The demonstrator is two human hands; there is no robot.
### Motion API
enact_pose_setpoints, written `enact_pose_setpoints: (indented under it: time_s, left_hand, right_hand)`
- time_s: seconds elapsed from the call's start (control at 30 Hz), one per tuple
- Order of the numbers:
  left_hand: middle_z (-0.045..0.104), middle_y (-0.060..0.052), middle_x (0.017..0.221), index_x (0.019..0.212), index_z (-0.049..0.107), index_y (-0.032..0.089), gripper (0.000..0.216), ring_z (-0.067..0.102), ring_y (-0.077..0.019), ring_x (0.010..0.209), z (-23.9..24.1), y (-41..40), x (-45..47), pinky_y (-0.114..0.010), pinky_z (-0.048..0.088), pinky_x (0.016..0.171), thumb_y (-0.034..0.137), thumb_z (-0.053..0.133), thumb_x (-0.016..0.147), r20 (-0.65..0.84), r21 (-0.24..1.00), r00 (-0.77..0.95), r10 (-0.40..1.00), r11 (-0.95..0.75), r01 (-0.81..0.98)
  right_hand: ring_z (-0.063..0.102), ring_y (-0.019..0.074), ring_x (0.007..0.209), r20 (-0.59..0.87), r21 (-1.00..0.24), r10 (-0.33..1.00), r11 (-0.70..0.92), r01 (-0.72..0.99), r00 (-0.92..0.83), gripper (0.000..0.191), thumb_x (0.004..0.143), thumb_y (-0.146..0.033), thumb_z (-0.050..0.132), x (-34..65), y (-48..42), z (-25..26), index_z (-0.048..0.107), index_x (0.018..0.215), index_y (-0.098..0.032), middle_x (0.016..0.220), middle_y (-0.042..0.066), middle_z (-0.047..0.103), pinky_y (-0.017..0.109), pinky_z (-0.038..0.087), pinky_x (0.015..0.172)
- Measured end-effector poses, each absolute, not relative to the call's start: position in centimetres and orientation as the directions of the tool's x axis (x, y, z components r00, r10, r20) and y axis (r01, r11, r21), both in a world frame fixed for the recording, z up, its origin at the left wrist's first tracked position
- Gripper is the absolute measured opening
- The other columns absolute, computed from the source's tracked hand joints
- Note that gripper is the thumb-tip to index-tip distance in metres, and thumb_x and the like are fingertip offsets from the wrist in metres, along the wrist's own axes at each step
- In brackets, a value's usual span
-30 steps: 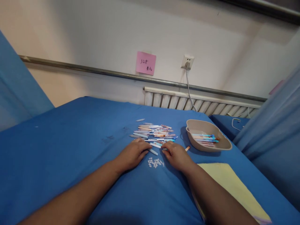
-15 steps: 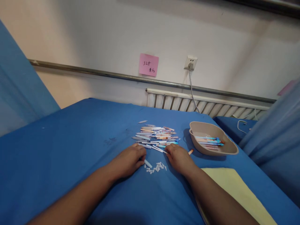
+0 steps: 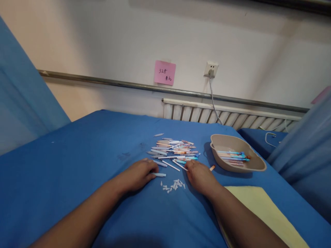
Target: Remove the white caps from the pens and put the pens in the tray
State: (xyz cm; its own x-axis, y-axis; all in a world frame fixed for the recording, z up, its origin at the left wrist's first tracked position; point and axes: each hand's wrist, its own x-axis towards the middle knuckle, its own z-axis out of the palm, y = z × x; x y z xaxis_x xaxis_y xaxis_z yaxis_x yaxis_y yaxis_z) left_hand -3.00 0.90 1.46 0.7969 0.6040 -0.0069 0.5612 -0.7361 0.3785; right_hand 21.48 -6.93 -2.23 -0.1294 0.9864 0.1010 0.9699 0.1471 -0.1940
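Observation:
My left hand [image 3: 141,174] is closed on a pale blue pen barrel [image 3: 160,175], which lies level and points right. My right hand [image 3: 199,175] has its fingertips closed at the near end of a thin white pen refill [image 3: 179,164]. An orange-tipped pen piece [image 3: 212,168] sticks out past the right side of that hand; its other end is hidden. Just beyond both hands lies a pile of pen barrels [image 3: 160,151] and white refills [image 3: 170,165]. Several small white cone-shaped pen tips [image 3: 176,185] are scattered between the hands, on the near side.
A beige basin [image 3: 256,164] with several assembled-looking pens [image 3: 232,156] stands on the right. Yellow sheet material [image 3: 261,206] lies under my right forearm. Blue cloth [image 3: 77,165] covers the surface. Behind are a radiator [image 3: 191,112], a wall rail and a plugged-in socket [image 3: 211,69].
The pale blue barrel in my left hand has turned from slanting toward me to nearly level, shifting away from the white tips. White refills by my right hand have spread apart.

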Motion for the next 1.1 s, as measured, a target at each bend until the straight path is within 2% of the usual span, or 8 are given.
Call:
enact_pose_setpoints:
  time_s: [0.17, 0.33, 0.5, 0.6, 0.7, 0.87, 1.1]
  left_hand:
    - [0.064, -0.003, 0.087, 0.086, 0.061, 0.022, 0.015, 0.057, -0.0208, 0.084, 1.4, 1.4, -3.5, -0.029, 0.042, 0.074, 0.027, 0.048, 0.083, 0.025, 0.386, 0.749, 0.662, -0.697, 0.604]
    - [0.064, -0.003, 0.089, 0.088, 0.059, 0.021, 0.013, 0.058, -0.0209, 0.083, 1.3, 1.7, -3.5, -0.028, 0.042, 0.072, 0.027, 0.049, 0.081, 0.015, 0.451, 0.708, 0.706, -0.636, 0.626]
    - [0.062, -0.001, 0.086, 0.090, 0.058, 0.020, 0.016, 0.056, -0.0181, 0.079, 0.9, 1.9, -3.0, -0.026, 0.040, 0.070, 0.032, 0.049, 0.083, 0.012, 0.572, 0.679, 0.734, -0.562, 0.597]
    - [0.060, 0.000, 0.081, 0.087, 0.057, 0.019, 0.018, 0.054, -0.0172, 0.077, 0.5, 2.3, -2.7, -0.025, 0.040, 0.068, 0.034, 0.048, 0.083, 0.041, 0.648, 0.651, 0.758, -0.517, 0.560]
    - [0.059, 0.000, 0.080, 0.086, 0.057, 0.018, 0.019, 0.054, -0.0172, 0.077, 0.0, 2.7, -2.5, -0.025, 0.041, 0.069, 0.035, 0.049, 0.082, 0.080, 0.735, 0.611, 0.787, -0.461, 0.498]
    - [0.059, 0.000, 0.079, 0.083, 0.058, 0.017, 0.019, 0.053, -0.0166, 0.076, 0.0, 2.7, -2.4, -0.026, 0.042, 0.070, 0.035, 0.051, 0.079, 0.100, 0.817, 0.585, 0.805, -0.402, 0.413]
    - [0.059, 0.000, 0.079, 0.083, 0.058, 0.018, 0.018, 0.054, -0.0170, 0.077, 0.3, 2.2, -2.1, -0.026, 0.043, 0.070, 0.034, 0.052, 0.079, 0.079, 0.794, 0.599, 0.797, -0.413, 0.446]
  right_hand:
    - [0.059, 0.0201, 0.089, 0.097, -0.217, 0.987, 0.144, 0.965, -0.126, 0.020, 0.084, -0.011, 0.043, 21.6, -7.2, -2.2, 0.058, 0.097, -0.017, 0.096, 0.009, 0.064, 0.027, 0.038, 0.076]
    - [0.058, 0.0185, 0.085, 0.142, -0.294, 0.981, 0.167, 0.941, -0.129, 0.018, 0.084, -0.012, 0.044, 21.8, -7.4, -2.2, 0.058, 0.094, -0.017, 0.093, 0.008, 0.064, 0.026, 0.038, 0.073]
    - [0.057, 0.0172, 0.079, 0.271, -0.503, 0.957, 0.234, 0.832, -0.106, 0.013, 0.084, -0.017, 0.046, 21.8, -7.3, -2.7, 0.057, 0.092, -0.018, 0.087, 0.005, 0.062, 0.026, 0.040, 0.071]
    - [0.056, 0.0171, 0.078, 0.339, -0.655, 0.941, 0.253, 0.712, -0.023, 0.014, 0.087, -0.023, 0.045, 22.0, -7.0, -3.0, 0.058, 0.089, -0.020, 0.084, 0.004, 0.061, 0.027, 0.042, 0.070]
    - [0.056, 0.0169, 0.077, 0.358, -0.739, 0.930, 0.226, 0.634, 0.087, 0.018, 0.088, -0.029, 0.044, 22.4, -6.8, -3.1, 0.059, 0.085, -0.020, 0.084, 0.004, 0.061, 0.027, 0.042, 0.071]
    - [0.054, 0.0164, 0.073, 0.360, -0.761, 0.924, 0.213, 0.613, 0.125, 0.023, 0.088, -0.035, 0.044, 23.1, -6.6, -3.2, 0.059, 0.078, -0.020, 0.079, 0.003, 0.059, 0.027, 0.042, 0.068]
    - [0.055, 0.0158, 0.075, 0.376, -0.743, 0.924, 0.259, 0.617, 0.066, 0.022, 0.088, -0.033, 0.045, 22.9, -6.8, -3.1, 0.060, 0.078, -0.020, 0.080, 0.002, 0.060, 0.027, 0.041, 0.070]
